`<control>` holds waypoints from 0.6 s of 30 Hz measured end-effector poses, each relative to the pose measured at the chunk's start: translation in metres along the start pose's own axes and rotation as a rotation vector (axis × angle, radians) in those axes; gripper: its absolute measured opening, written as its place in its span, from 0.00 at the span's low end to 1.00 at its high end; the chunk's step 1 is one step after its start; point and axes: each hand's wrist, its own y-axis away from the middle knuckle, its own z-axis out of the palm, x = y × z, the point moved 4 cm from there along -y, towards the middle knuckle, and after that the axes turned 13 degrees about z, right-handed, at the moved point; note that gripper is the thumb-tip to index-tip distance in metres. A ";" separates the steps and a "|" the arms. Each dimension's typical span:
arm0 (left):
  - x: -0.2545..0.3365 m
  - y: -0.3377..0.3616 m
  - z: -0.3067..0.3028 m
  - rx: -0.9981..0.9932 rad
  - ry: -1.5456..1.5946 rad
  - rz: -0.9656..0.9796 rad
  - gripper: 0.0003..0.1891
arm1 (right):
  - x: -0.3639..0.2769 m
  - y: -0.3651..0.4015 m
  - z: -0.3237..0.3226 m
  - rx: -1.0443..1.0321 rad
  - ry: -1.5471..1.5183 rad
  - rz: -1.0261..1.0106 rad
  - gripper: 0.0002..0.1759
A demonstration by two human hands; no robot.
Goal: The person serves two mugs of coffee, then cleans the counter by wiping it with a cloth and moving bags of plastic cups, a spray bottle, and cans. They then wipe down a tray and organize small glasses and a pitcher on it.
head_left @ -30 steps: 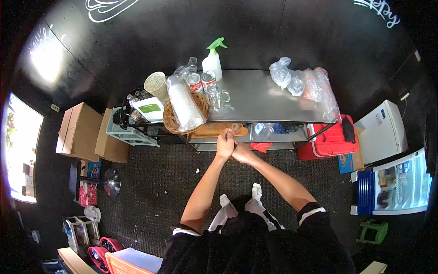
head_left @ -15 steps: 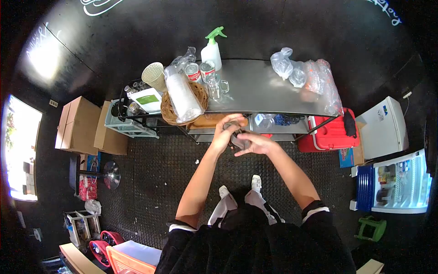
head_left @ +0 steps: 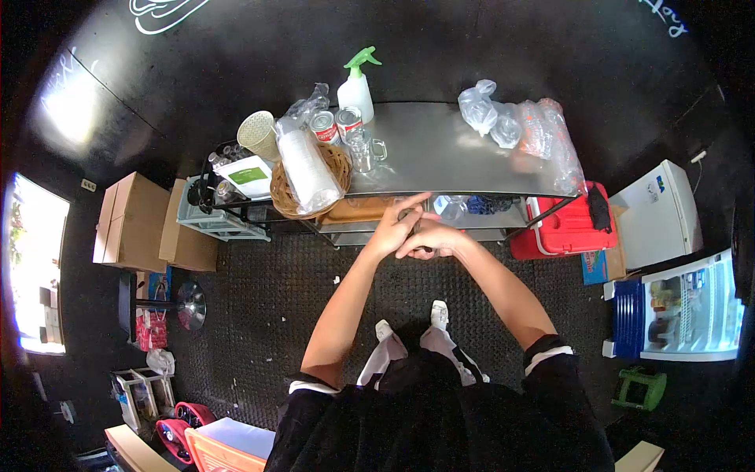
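My left hand (head_left: pixel 392 231) and my right hand (head_left: pixel 434 236) meet in front of the steel table's front edge. The left one is closed, with its index finger stretched forward. Crossing over it from the right, my right hand has its fingers curled. Between them is a small greyish see-through object, possibly a glass, almost wholly covered by the fingers. Nearest on the steel table (head_left: pixel 440 169) stands a clear glass mug (head_left: pixel 363 153). Beside that mug are a wicker basket (head_left: pixel 340 169) holding a plastic-wrapped stack of cups (head_left: pixel 308 167), and two cans (head_left: pixel 324 126).
A spray bottle (head_left: pixel 356 98) stands at the table's back. Plastic bags (head_left: pixel 478 108) and wrapped packs (head_left: pixel 558 145) lie at the right. Below are a red cooler (head_left: pixel 550 228) and a small white fridge (head_left: pixel 664 212). Cardboard boxes (head_left: pixel 130 216) stand at the left.
My right hand has moved over the left, and its fingers have curled in. The greyish object, plainer before, is now mostly hidden. The view has shifted slightly.
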 end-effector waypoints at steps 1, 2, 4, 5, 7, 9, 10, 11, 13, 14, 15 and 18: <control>-0.003 0.001 -0.001 0.084 0.002 -0.052 0.21 | 0.001 -0.002 -0.001 0.074 0.002 0.002 0.09; -0.008 0.004 -0.002 0.170 0.002 -0.106 0.22 | -0.001 0.000 0.004 0.148 0.028 -0.029 0.13; -0.019 0.008 0.000 0.220 -0.008 -0.095 0.22 | 0.007 -0.005 0.005 0.160 -0.002 -0.021 0.13; -0.028 0.010 -0.001 0.270 -0.017 -0.086 0.23 | 0.011 -0.009 0.004 0.170 -0.032 -0.011 0.13; -0.035 0.013 -0.002 0.282 -0.006 -0.060 0.24 | 0.019 -0.015 0.005 0.133 -0.091 -0.016 0.12; -0.033 0.015 -0.002 0.270 0.016 -0.129 0.25 | 0.020 -0.014 0.007 0.184 -0.110 -0.030 0.11; -0.031 0.015 -0.003 0.258 0.022 -0.135 0.24 | 0.021 -0.016 0.008 0.185 -0.106 -0.035 0.11; -0.031 0.016 -0.005 0.258 0.020 -0.130 0.24 | 0.017 -0.014 0.009 0.253 0.014 -0.119 0.12; -0.026 0.019 -0.011 0.210 0.005 -0.003 0.23 | 0.011 -0.010 0.005 0.321 0.137 -0.209 0.14; -0.012 0.023 -0.014 0.159 -0.166 0.011 0.21 | 0.005 0.004 0.006 0.273 0.122 -0.169 0.20; -0.005 0.025 -0.020 0.160 -0.170 0.014 0.21 | 0.003 0.014 0.006 0.223 0.108 -0.126 0.26; 0.012 0.033 -0.041 0.191 -0.262 -0.064 0.23 | -0.001 0.028 -0.010 0.183 -0.347 -0.301 0.27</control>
